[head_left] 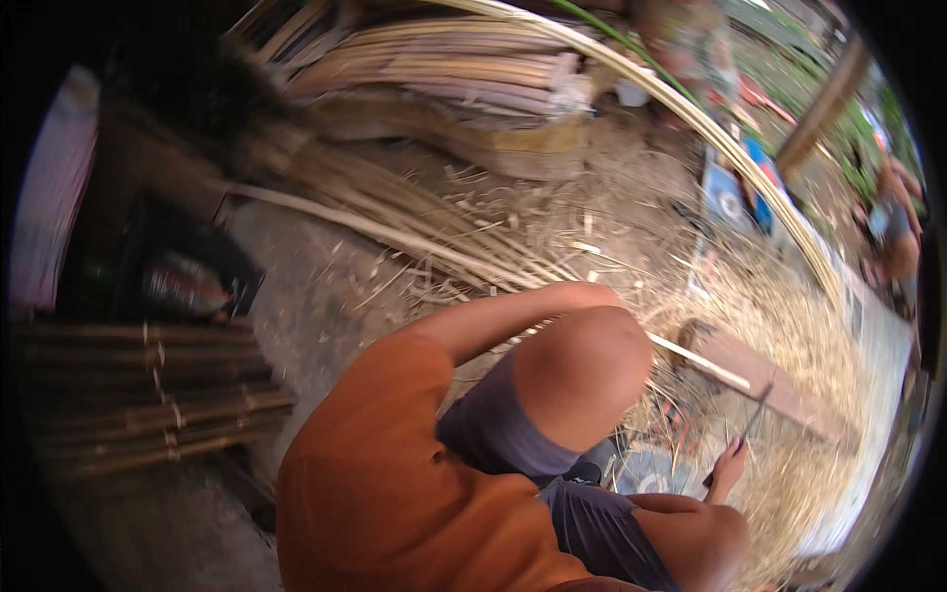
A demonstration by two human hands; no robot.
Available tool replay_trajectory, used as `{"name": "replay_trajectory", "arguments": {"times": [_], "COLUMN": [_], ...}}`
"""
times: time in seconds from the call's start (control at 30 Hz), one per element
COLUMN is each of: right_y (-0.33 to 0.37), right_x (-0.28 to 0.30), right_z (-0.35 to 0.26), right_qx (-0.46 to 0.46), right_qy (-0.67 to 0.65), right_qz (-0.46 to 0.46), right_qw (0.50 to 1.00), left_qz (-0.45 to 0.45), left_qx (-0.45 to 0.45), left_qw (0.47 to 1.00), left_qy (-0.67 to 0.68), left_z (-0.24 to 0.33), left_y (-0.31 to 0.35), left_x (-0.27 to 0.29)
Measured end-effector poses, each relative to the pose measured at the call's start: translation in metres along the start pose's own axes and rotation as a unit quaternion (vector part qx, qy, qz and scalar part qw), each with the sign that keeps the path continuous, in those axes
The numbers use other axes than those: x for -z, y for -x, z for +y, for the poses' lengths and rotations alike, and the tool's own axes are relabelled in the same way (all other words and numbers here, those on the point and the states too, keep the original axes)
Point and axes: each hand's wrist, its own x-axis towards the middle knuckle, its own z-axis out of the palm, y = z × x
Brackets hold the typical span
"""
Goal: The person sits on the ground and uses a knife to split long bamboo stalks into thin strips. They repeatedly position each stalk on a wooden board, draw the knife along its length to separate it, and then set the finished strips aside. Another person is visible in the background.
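Note:
My right hand (728,472) is closed round the handle of a knife (758,418). The thin blade points up and away, towards a flat wooden board (789,403). A pale split strip (698,359), which looks like bamboo, comes out from behind my raised left knee, and its end lies over the board near the blade. My left arm (513,314) reaches across that knee. The left hand itself is hidden behind the knee, so its hold on the strip does not show.
Pale shavings (789,493) cover the ground around the board. Long loose strips (414,232) lie ahead of me, below a stacked bundle (464,64). Long curved strips (730,148) arch across the upper right. Tied dark sticks (158,395) lie left. Another person (896,222) is far right.

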Motion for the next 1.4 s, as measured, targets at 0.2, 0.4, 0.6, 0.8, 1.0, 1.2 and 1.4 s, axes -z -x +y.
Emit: {"name": "replay_trajectory", "arguments": {"times": [0.2, 0.4, 0.6, 0.8, 1.0, 1.2, 1.4], "right_y": [-0.029, -0.014, -0.003, -0.099, -0.211, -0.213, -0.095], "right_x": [0.007, 0.028, 0.009, 0.005, 0.063, 0.149, 0.167], "right_z": [0.022, -0.024, -0.013, 0.016, -0.116, -0.297, -0.406], "right_qx": [-0.028, 0.058, 0.079, 0.112, 0.095, 0.292, 0.45], "right_qy": [-0.028, 0.003, 0.051, 0.261, -0.086, -0.159, -0.151], "right_qz": [-0.049, -0.046, -0.081, -0.237, -0.264, -0.256, -0.256], "right_qw": [0.998, 0.997, 0.992, 0.929, 0.956, 0.908, 0.842], "left_qz": [0.055, -0.028, 0.092, 0.515, 0.773, 0.785, 0.804], "left_qx": [0.059, 0.15, 0.343, 0.37, 0.367, 0.402, 0.489], "left_qw": [0.988, 0.962, 0.889, 0.766, 0.41, -0.043, -0.141], "left_qy": [-0.132, -0.228, -0.287, -0.108, -0.315, -0.469, -0.307], "left_z": [0.05, -0.004, -0.023, 0.006, 0.073, 0.207, 0.262], "left_y": [-0.028, -0.024, 0.142, 0.324, 0.52, 0.631, 0.713], "left_x": [-0.007, 0.03, 0.064, 0.013, -0.043, -0.059, -0.068]}}
